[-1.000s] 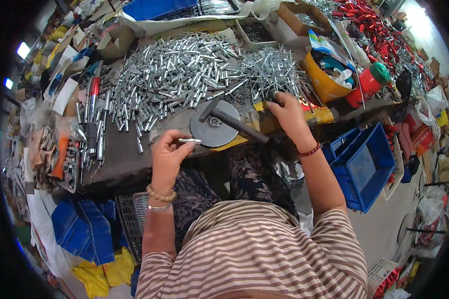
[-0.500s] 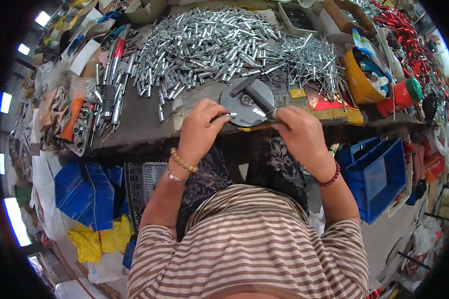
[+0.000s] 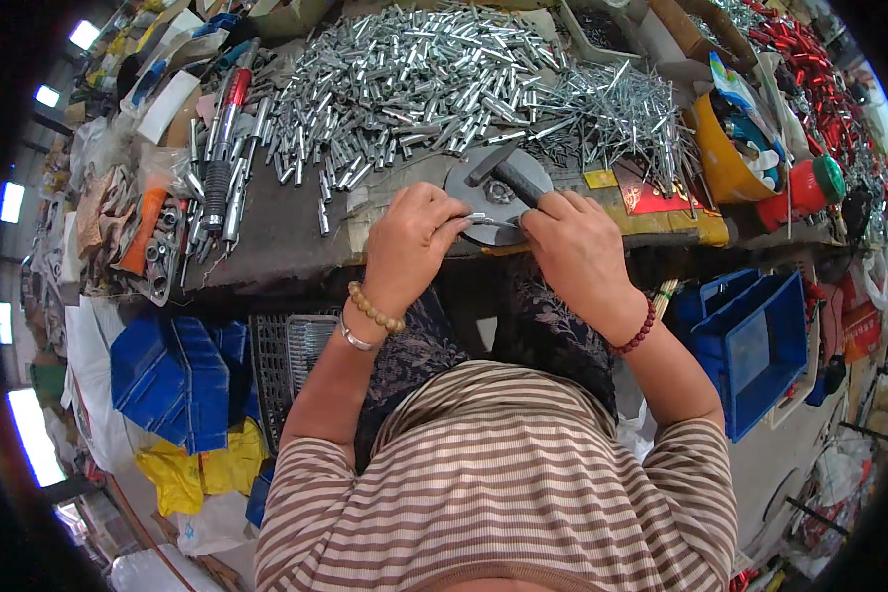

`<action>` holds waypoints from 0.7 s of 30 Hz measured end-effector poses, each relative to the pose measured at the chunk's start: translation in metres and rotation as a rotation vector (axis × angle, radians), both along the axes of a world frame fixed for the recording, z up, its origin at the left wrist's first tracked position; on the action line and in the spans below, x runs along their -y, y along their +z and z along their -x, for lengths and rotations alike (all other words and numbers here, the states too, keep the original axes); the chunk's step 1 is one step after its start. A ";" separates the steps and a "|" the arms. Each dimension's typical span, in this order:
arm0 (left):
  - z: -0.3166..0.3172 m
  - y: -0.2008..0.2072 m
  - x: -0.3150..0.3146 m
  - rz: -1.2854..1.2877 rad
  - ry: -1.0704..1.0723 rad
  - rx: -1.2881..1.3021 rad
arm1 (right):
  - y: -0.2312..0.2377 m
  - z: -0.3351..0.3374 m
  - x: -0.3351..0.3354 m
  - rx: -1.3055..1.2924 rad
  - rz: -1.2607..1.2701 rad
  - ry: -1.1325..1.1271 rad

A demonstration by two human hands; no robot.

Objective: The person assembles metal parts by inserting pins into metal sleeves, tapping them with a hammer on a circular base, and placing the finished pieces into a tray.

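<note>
Little room, fingers [image 3: 446, 210] to bench edge [image 3: 301, 268]

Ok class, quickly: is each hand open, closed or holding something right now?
Left hand: closed, pinching a small silvery tube.
Right hand: closed, seemingly on the end of a thin metal rod; the exact grip is hidden.

Both hands [image 3: 407, 237] [image 3: 577, 252] pinched, close together

A head-worn fisheye looks steeply down from close above the striped shirt [image 3: 503, 474], facing both hands [image 3: 411, 237] and the tabletop [image 3: 276, 232] beyond
</note>
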State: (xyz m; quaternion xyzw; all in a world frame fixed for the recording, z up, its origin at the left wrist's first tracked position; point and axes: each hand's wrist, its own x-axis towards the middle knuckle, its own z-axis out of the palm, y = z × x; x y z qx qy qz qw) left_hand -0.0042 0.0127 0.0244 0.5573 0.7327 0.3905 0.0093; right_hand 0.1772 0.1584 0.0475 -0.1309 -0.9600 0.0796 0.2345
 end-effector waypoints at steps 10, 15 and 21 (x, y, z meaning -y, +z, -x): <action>0.001 0.001 -0.003 0.035 -0.040 0.069 | -0.001 0.001 -0.007 -0.039 0.019 0.048; 0.003 0.001 -0.001 0.031 -0.065 0.216 | -0.003 0.006 -0.008 -0.036 -0.010 0.091; -0.001 -0.002 0.004 0.039 -0.052 0.216 | -0.006 -0.001 -0.013 -0.118 0.006 0.029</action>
